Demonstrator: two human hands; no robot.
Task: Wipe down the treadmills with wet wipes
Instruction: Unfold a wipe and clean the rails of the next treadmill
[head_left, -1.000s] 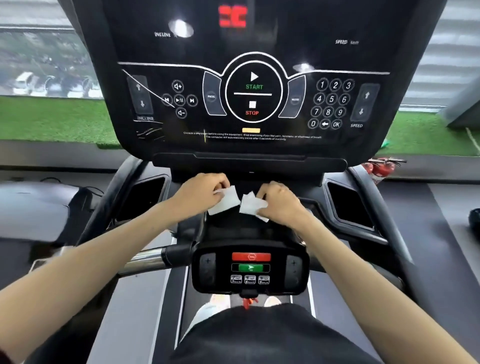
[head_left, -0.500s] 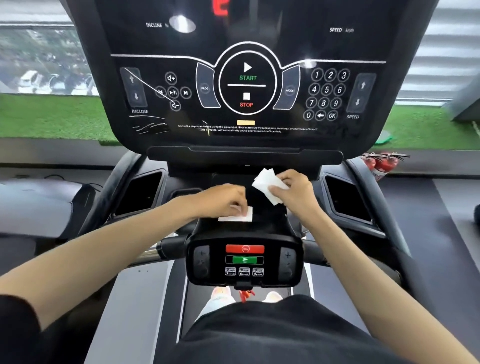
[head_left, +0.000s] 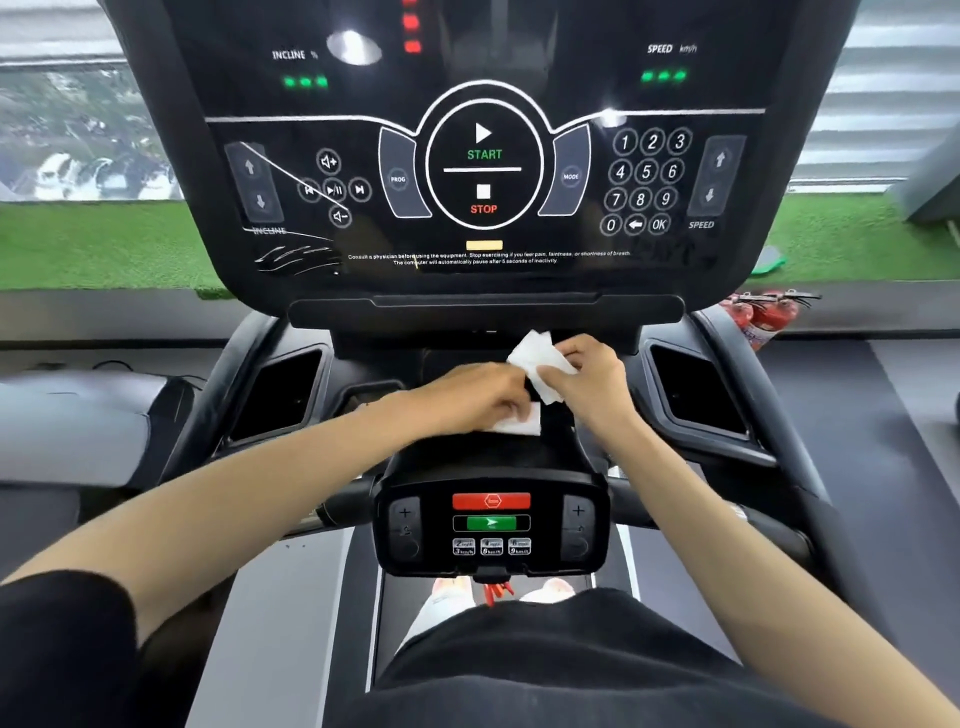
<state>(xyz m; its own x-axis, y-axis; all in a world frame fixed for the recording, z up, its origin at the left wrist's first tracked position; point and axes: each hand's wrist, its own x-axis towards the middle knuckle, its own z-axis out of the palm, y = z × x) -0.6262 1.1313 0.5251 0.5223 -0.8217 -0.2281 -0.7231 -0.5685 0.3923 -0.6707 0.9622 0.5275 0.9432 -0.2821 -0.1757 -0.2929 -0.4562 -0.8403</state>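
The left hand grips a flat white wet wipe on the black plastic treadmill console. The right hand pinches a folded white wet wipe just beside it.

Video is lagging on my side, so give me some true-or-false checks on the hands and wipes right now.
1. The left hand holds the lower wipe down on the black centre deck. True.
2. The right hand is empty. False: its grip pinches the upper wipe.
3. The upper wipe is rubbing the START/STOP dial. False: it is held below the console, just above the left hand.
4. The red button on the lower control pod is uncovered. True.
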